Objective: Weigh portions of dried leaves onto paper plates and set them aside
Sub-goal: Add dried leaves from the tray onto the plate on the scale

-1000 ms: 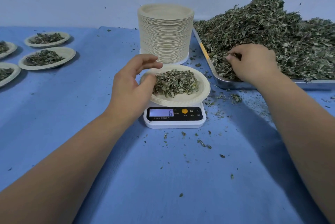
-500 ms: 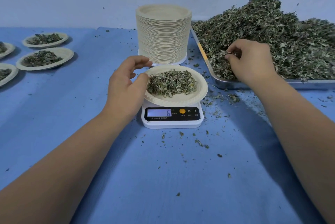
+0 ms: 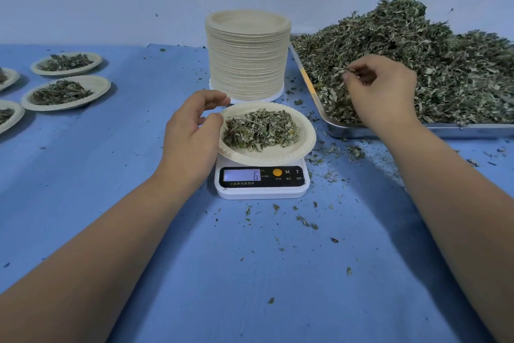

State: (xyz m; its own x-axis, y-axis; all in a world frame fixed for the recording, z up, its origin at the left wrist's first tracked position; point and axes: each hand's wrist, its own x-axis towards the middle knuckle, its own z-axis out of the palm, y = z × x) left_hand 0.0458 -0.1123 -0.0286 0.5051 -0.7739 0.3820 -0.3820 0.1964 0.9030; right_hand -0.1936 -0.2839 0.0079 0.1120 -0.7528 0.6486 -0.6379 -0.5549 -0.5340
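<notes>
Plate on scale: round cream paper plate (image 3: pixel 304 145) of dried green leaves (image 3: pixel 261 130) sits on the small white digital scale (image 3: pixel 262 182), centre of the blue counter (image 3: pixel 250 273); display reads 6.
Left hand (image 3: pixel 192 134): thumb and fingers narrowly curled at the plate's left rim, touching it.
Right hand (image 3: pixel 382 92): pinching a few leaves above the heaped steel tray (image 3: pixel 389 131), far right.
Set aside: filled plates (image 3: pixel 66 92), far left.
Risk: rim pressure probably skews the reading; a tilted plate may spill.
</notes>
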